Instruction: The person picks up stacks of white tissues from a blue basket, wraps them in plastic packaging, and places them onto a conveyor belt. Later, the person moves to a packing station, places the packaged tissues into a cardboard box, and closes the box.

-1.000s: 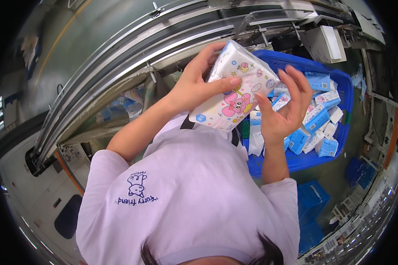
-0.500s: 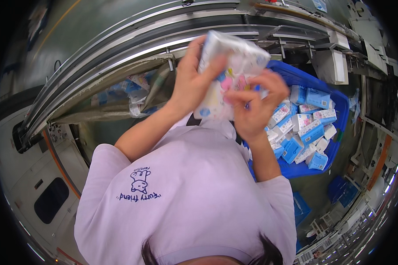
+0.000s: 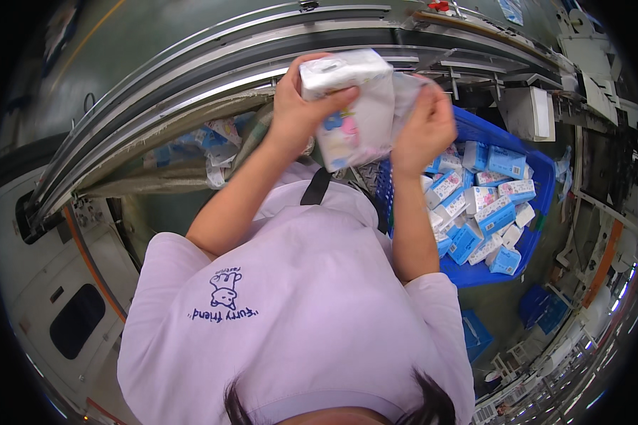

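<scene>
Head view: both hands' fingers, left hand (image 3: 301, 113) and right hand (image 3: 424, 131), clasping white pack (image 3: 354, 106) above blue crate (image 3: 528, 244) rim.

Tissue pack (image 3: 351, 106) now upright, higher, right hand (image 3: 424, 131) beside it.

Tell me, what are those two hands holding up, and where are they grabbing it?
Both hold one soft white pack with colourful pictures. The left hand grips its left side, fingers wrapped over the front. The right hand grips its right edge, where clear wrapping sticks out.
</scene>
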The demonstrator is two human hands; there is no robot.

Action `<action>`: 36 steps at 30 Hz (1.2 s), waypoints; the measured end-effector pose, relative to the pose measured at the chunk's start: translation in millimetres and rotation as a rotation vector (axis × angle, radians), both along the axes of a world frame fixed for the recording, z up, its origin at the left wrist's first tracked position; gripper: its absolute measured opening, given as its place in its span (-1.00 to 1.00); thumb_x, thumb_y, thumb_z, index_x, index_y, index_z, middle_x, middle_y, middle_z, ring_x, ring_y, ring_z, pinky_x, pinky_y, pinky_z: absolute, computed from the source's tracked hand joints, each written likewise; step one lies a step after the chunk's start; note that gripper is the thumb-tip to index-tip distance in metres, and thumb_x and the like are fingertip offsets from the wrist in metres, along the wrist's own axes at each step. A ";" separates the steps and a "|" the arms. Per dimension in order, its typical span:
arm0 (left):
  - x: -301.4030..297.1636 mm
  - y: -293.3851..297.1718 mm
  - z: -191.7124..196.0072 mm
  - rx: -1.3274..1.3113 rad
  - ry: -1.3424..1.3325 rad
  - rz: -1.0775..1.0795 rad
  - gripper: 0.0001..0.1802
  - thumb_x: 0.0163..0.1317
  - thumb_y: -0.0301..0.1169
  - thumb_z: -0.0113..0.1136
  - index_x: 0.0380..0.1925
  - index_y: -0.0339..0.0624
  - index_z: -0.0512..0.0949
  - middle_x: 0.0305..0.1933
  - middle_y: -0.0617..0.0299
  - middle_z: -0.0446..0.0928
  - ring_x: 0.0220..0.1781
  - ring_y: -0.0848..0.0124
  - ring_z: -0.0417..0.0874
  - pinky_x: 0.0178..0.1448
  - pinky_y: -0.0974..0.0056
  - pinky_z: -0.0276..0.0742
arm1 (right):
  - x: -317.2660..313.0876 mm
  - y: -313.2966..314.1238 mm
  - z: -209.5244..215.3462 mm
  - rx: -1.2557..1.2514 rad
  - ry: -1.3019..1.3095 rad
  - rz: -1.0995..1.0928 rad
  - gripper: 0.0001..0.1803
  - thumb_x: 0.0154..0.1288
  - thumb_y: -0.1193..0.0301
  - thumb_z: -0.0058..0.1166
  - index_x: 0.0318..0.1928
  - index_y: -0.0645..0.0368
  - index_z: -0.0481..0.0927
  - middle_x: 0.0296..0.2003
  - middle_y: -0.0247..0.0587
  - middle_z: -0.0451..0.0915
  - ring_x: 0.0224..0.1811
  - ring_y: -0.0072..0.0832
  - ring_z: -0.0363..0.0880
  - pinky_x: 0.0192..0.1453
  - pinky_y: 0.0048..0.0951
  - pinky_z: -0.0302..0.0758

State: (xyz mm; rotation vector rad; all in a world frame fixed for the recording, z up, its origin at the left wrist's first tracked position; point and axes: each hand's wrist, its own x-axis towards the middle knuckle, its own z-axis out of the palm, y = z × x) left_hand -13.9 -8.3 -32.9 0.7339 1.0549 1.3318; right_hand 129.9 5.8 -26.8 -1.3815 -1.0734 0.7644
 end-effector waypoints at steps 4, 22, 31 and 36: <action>-12.1 -5.9 -15.8 0.113 -0.370 -0.690 -0.13 -0.46 -0.18 0.54 -0.05 -0.28 0.39 -0.15 0.23 0.49 -0.10 0.48 0.50 0.02 0.39 0.39 | 4.7 9.6 -41.7 -0.277 -0.135 0.515 -0.78 0.27 0.35 -0.02 -0.26 0.28 0.54 -0.41 -0.32 0.57 -0.46 -0.70 0.43 -0.38 -0.65 0.38; -25.5 -38.8 -41.2 -0.288 -0.120 0.020 -0.56 0.30 -0.07 -0.11 -0.30 -0.26 0.53 -0.39 0.28 0.54 -0.32 0.57 0.50 -0.22 0.43 0.41 | -21.8 -28.1 -17.8 0.271 -0.627 0.565 -0.38 -0.31 0.50 0.32 -0.12 0.17 0.35 0.00 -0.05 0.33 0.02 -0.10 0.31 0.09 -0.20 0.21; -171.0 -127.0 -138.5 -0.465 -0.364 0.911 -0.76 0.31 -0.28 -0.08 -0.41 -0.20 0.44 -0.37 0.21 0.49 -0.42 0.47 0.53 -0.41 0.39 0.50 | 5.5 -18.9 -27.2 -0.449 1.248 0.411 -0.40 0.17 0.14 0.08 0.16 0.10 0.27 0.04 -0.24 0.42 0.08 -0.28 0.40 0.19 -0.17 0.33; -246.9 -157.1 -173.3 -0.416 1.425 0.837 -0.72 0.22 -0.32 -0.01 -0.43 -0.33 0.57 -0.41 -0.02 0.59 -0.36 0.20 0.63 -0.26 0.22 0.53 | 10.1 -13.0 -28.9 -0.544 1.286 0.381 -0.36 0.21 -0.02 -0.05 0.18 0.08 0.25 0.06 -0.20 0.40 0.08 -0.26 0.41 0.16 -0.18 0.37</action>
